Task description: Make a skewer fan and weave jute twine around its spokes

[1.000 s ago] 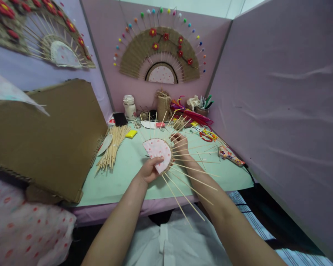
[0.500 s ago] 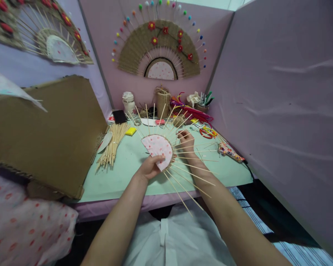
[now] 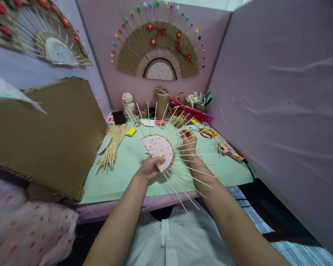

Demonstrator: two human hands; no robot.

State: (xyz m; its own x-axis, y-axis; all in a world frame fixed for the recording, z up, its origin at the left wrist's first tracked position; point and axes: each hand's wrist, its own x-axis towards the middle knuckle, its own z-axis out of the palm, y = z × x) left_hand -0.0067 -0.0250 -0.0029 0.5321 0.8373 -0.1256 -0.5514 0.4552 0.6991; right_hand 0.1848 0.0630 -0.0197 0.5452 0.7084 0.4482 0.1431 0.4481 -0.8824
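Observation:
My left hand (image 3: 150,168) grips a half-round fan base (image 3: 157,146) by its lower end, thumb flat on the dotted pink cloth. Thin wooden sticks (image 3: 191,169) spread out from its curved edge like rays. Behind the sticks on the right, my right hand (image 3: 189,141) is raised with its fingertips pinched together. Whatever those fingers hold is too small to make out. To the left on the table lies a bundle of the same sticks (image 3: 113,146).
At the back stand a white jar (image 3: 128,105), a twine-wrapped container (image 3: 162,103) and red pipe cleaners (image 3: 192,112). Scissors (image 3: 207,132) and a patterned glue gun (image 3: 229,152) lie at right. A cardboard sheet (image 3: 50,133) borders the left. A finished fan (image 3: 133,46) hangs on the wall.
The fan base has turned slightly clockwise, its upper sticks shifting right and its lower ones left. My right hand has moved a little to the right. My left hand keeps its grip.

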